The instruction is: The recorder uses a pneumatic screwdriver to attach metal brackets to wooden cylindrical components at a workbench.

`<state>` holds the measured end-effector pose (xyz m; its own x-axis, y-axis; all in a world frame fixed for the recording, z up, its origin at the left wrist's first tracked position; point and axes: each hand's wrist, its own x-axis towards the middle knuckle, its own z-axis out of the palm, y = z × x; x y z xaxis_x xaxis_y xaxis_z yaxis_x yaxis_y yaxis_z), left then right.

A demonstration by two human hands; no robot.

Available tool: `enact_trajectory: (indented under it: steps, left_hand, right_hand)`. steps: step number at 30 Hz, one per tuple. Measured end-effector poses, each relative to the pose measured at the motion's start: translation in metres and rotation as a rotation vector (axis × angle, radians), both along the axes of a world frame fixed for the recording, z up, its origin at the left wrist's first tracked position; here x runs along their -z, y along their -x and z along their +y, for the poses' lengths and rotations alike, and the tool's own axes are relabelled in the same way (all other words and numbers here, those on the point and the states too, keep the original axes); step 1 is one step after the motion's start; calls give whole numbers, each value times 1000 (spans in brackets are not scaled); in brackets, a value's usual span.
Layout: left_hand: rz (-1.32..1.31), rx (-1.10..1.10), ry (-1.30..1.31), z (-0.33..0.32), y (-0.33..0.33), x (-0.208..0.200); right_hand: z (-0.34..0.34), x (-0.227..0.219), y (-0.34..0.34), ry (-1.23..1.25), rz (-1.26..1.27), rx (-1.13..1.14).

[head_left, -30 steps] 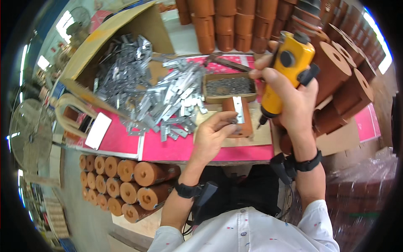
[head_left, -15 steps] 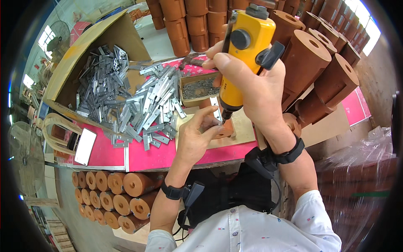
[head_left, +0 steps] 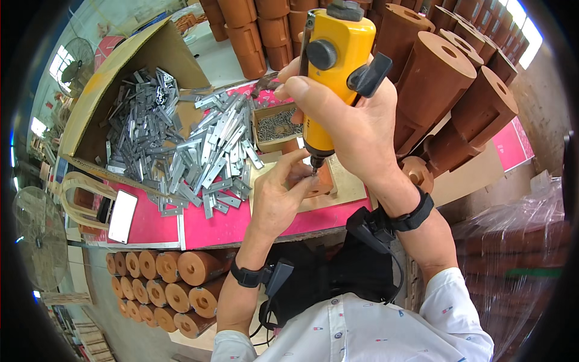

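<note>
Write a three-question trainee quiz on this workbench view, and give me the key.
1. Which hand grips the yellow tool?
2. What lies heaped in the big cardboard box? (a) wooden blocks (b) metal strips (c) glass bottles
3. True or false: the left hand is close to the yellow tool's tip.

Key: 1. The right hand. 2. (b), metal strips. 3. True.

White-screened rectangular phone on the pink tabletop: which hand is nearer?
Left: the left hand is right of the phone; the right hand, gripping a yellow power tool, is farther right.
</note>
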<state>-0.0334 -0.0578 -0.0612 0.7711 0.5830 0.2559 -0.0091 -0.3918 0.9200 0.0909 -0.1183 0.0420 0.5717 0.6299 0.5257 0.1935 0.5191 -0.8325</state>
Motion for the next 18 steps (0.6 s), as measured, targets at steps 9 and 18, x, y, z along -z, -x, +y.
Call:
enact_trajectory:
  steps: [9,18]
  left_hand:
    - [-64,-10,20,2,-7,8]
    - [-26,-76,-83,7,-11,9]
  right_hand:
    - [6,6,-6,18,-56,17]
    - [15,10,-11,0,-41,12]
